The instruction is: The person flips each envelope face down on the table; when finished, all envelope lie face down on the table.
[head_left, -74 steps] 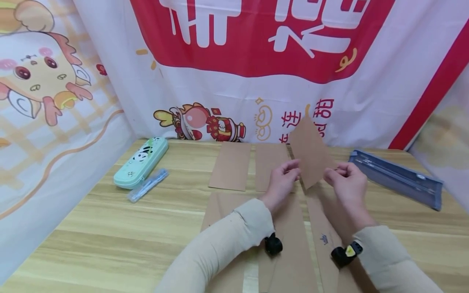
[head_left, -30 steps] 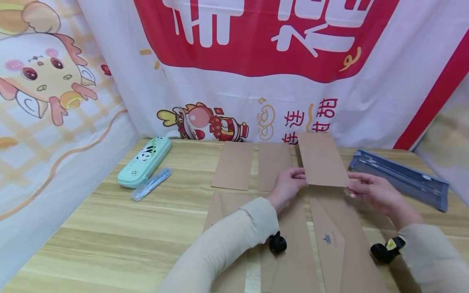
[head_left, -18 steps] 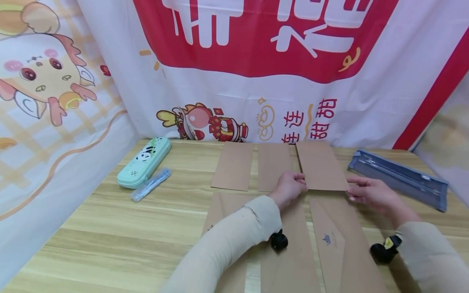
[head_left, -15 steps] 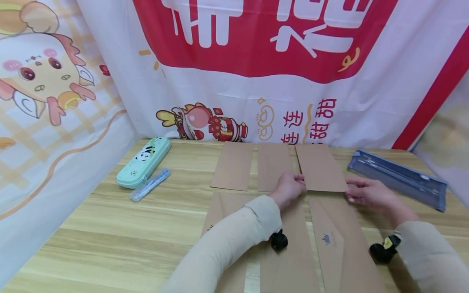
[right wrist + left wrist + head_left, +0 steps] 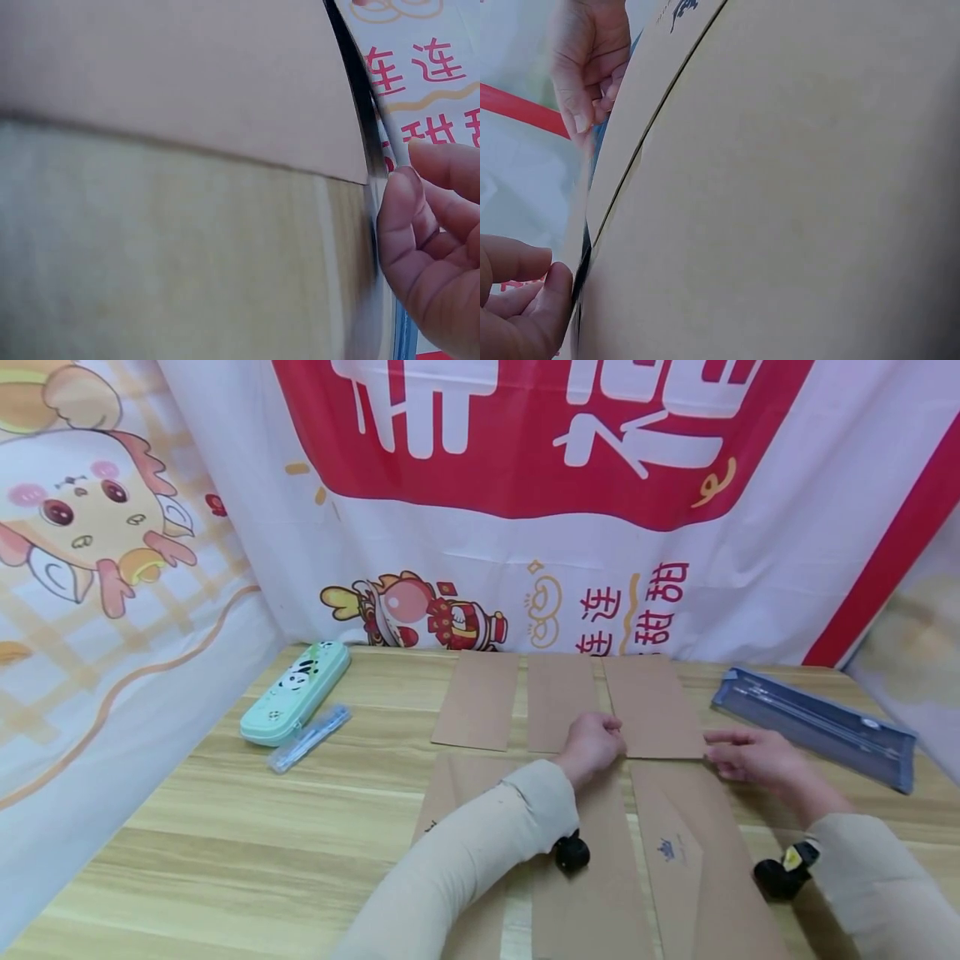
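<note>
A brown kraft card [image 5: 652,706] lies flat or nearly flat at the back of the table, third in a row. My left hand [image 5: 591,745] pinches its near left corner. At the near right corner, my right hand [image 5: 761,764] holds the edge between thumb and fingers, as the right wrist view also shows. Two similar cards lie to its left, a middle card [image 5: 562,697] and a left card [image 5: 476,700]. Just in front of the held card is a brown envelope [image 5: 720,852] with a blue crown print on its flap. My left arm partly covers the other envelopes.
A mint panda pencil case [image 5: 296,693] and a clear packet with blue items [image 5: 309,739] lie on the left of the wooden table [image 5: 225,852]. A blue mesh zip pouch [image 5: 817,727] sits at right. Behind hangs a printed cloth [image 5: 420,535].
The card, earlier held up and tilted in both hands, has come down into line with the other two cards. My right hand has moved out to its right corner.
</note>
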Tool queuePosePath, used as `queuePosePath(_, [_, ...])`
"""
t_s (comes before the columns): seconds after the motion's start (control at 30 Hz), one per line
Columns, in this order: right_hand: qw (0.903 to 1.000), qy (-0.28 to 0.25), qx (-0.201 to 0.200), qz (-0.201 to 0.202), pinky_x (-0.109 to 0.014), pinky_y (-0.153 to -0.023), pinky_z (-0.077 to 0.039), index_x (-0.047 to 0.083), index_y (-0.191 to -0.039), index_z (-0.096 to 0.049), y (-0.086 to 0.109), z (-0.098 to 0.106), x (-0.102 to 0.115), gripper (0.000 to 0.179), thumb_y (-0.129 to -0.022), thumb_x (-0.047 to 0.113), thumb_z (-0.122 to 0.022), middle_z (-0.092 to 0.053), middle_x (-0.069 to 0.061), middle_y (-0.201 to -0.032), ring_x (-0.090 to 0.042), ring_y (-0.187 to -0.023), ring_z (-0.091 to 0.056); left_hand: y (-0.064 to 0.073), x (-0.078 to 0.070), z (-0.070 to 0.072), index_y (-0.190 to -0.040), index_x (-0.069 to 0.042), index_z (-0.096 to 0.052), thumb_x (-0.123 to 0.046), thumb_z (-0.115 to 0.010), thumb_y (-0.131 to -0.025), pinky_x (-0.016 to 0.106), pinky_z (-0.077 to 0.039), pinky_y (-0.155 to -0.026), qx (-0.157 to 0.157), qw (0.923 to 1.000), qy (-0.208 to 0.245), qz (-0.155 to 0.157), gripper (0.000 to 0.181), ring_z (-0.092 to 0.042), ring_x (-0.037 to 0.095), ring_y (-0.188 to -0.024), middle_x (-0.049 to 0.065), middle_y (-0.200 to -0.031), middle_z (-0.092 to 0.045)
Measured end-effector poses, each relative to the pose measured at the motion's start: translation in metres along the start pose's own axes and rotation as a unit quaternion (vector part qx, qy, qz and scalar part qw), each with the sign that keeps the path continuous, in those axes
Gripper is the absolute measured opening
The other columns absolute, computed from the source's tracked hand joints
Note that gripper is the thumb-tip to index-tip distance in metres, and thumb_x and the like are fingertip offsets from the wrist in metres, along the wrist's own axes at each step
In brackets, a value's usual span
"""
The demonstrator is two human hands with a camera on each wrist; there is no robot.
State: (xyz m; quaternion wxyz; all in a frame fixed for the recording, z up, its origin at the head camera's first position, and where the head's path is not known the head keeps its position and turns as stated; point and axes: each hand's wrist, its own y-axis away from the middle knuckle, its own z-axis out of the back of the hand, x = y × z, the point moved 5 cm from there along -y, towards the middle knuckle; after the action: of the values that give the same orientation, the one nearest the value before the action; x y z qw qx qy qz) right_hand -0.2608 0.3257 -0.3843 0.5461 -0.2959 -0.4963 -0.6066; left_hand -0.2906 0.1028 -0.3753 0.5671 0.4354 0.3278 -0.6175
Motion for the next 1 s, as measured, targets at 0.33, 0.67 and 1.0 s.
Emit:
queuePosePath(0.33, [0.9987, 0.047, -0.017, 0.0, -0.023, -0.061, -0.051, -0.014, -0.133, -0.034, 0.005, -0.001, 0.006, 0.06, -0.091, 0.02, -0.058, -0.061, 0.006, -0.075, -0.007, -0.067, -0.056, 0.004, -0.003, 0.005, -0.11, -0.001, -0.065, 0.007, -0.063, -0.078, 0.02, -0.05, -0.066, 0.013, 0.9982, 0.058, 0.009, 0.033, -0.055, 0.009, -0.072, 0.003, -0.085, -0.064])
queuePosePath(0.67, [0.9971, 0.067, -0.031, 0.022, -0.026, -0.069, -0.053, -0.009, -0.136, -0.035, 0.023, -0.004, 0.025, 0.065, -0.091, 0.031, -0.057, -0.063, 0.006, -0.086, -0.008, -0.077, -0.059, 0.02, -0.025, 0.029, -0.113, -0.005, -0.065, -0.001, -0.066, -0.082, 0.018, -0.05, -0.074, 0.042, 0.9944, 0.088, -0.041, 0.031, -0.059, 0.008, -0.084, 0.001, -0.092, -0.066])
queuePosePath(1.0, [0.9923, -0.114, 0.01, 0.047, -0.023, -0.071, -0.055, 0.033, -0.093, -0.066, 0.037, -0.025, 0.043, 0.016, -0.09, 0.018, -0.06, -0.064, 0.011, -0.085, -0.009, -0.077, -0.06, 0.042, -0.03, 0.066, -0.12, -0.01, -0.061, -0.007, -0.066, -0.084, 0.02, -0.051, -0.081, 0.07, 0.9871, 0.123, -0.075, 0.037, -0.061, 0.008, -0.09, 0.0, -0.1, -0.066])
